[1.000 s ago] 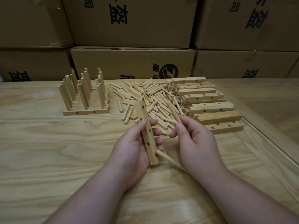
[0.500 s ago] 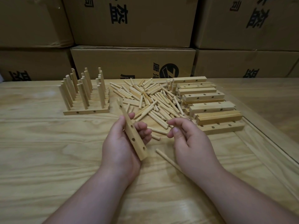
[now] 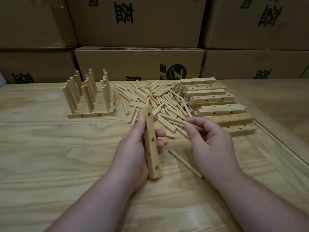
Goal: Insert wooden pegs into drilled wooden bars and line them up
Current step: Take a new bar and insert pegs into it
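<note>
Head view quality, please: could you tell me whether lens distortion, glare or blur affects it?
Head view: wide-angle bowing tilts the cardboard boxes at the edges; soft, dim, glare-free lighting; the hands and the drilled bar appear sharp, with faint shadows on the table.

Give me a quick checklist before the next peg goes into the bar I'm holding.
1. Bar gripped by the left hand: ok.
2. Holes facing the camera and empty: ok, four show.
3. Peg pinched in the right hand: ok.
4. Peg tip lined up with a hole: not ok, it is off to the bar's right.
5. Loose peg on the table clear of the hands: cannot tell, the right hand covers one end.
</note>
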A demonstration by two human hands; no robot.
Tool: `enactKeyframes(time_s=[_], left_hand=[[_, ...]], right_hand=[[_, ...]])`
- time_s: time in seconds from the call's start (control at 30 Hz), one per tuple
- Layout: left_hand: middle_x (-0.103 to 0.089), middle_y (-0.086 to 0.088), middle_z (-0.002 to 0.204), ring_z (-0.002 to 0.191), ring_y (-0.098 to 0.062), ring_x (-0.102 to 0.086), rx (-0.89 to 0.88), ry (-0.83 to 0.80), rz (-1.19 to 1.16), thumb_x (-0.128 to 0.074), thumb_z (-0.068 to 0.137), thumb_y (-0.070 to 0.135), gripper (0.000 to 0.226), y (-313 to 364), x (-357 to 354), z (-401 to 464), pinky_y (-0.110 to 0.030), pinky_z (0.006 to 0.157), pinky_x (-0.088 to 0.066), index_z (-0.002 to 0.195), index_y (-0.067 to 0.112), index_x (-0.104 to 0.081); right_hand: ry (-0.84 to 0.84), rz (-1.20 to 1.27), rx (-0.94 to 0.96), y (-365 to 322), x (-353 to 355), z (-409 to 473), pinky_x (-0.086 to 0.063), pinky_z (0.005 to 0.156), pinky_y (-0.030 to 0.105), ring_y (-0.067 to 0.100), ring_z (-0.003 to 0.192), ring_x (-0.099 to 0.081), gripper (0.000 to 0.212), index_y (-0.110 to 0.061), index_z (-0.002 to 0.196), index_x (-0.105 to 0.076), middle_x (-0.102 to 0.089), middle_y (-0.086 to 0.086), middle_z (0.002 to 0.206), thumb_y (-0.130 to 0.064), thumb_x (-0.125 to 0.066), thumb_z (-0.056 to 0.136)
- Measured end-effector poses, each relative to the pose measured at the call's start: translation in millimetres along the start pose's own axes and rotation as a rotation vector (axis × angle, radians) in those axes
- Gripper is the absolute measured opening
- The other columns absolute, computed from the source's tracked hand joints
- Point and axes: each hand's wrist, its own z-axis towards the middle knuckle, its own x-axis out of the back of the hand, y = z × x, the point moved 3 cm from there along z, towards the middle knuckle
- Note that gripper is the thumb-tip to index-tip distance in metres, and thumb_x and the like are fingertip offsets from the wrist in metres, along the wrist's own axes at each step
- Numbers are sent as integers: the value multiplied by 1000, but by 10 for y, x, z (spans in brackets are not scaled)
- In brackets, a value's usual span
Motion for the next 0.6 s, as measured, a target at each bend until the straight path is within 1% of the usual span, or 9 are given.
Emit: enactKeyframes(time_s=[0.07, 0.13, 0.2, 0.3, 0.4, 0.47, 0.53, 0.6], left_hand=[[-71, -6, 80, 60, -14, -62, 6, -2, 37, -55, 99, 46, 39, -9, 6, 1, -25, 57, -53, 98, 16, -80], [-71, -5, 83, 62, -12, -64, 3, -8, 56, -63, 90, 43, 35, -13, -7, -6, -24, 59, -54, 98, 12, -79], [-70, -6, 81, 62, -12, -64, -12, 2, 57, -67, 87, 38, 30, -16, -9, -7, -24, 60, -55, 99, 12, -76], [-71, -7, 79, 61, -13, -65, -23, 19, 57, -65, 95, 30, 19, -18, -4, -8, -26, 58, -56, 100, 13, -71], [-69, -6, 74, 61, -14, -64, -20, 12, 45, -66, 94, 27, 15, -13, 0, -5, -28, 59, -54, 95, 14, -71], [-67, -6, 68, 59, -15, -63, -12, 9, 38, -69, 89, 31, 17, -8, 7, -5, -29, 60, -54, 82, 17, -75], [-65, -6, 65, 58, -15, -63, -14, 15, 51, -72, 81, 40, 23, -1, 17, -4, -29, 60, -54, 71, 21, -78], [-66, -8, 66, 57, -15, -61, -18, 33, 64, -72, 78, 44, 25, 2, 29, -3, -29, 59, -54, 69, 22, -78]], right_hand=[[-8, 11, 0, 2, -19, -4, -51, 75, 15, 4, 91, -66, 15, -40, 95, -70, -71, -15, 95, -25, -68, 93], [-17, 24, -1, 3, -33, -8, -51, 78, 22, 7, 94, -66, 13, -36, 97, -71, -71, -11, 96, -24, -68, 92], [-30, 33, 2, -11, -37, -13, -52, 79, 25, 9, 94, -66, 14, -35, 97, -71, -70, -8, 96, -22, -68, 93], [-49, 20, 18, -48, -38, -23, -51, 74, 18, 8, 88, -65, 17, -36, 95, -70, -69, -8, 95, -19, -68, 93], [-46, 4, 25, -60, -34, -21, -45, 64, 12, 5, 76, -61, 18, -36, 94, -70, -67, -6, 91, -17, -68, 93], [-51, -7, 28, -69, -35, -21, -44, 64, 9, 3, 76, -61, 19, -35, 94, -69, -66, -5, 93, -16, -68, 93], [-62, -43, 53, -94, -44, -32, -45, 67, 8, 3, 81, -62, 20, -34, 95, -68, -65, -7, 97, -14, -69, 92], [-78, -67, 79, -124, -53, -44, -45, 68, 8, 4, 82, -62, 19, -31, 97, -69, -64, -10, 96, -13, -69, 92]])
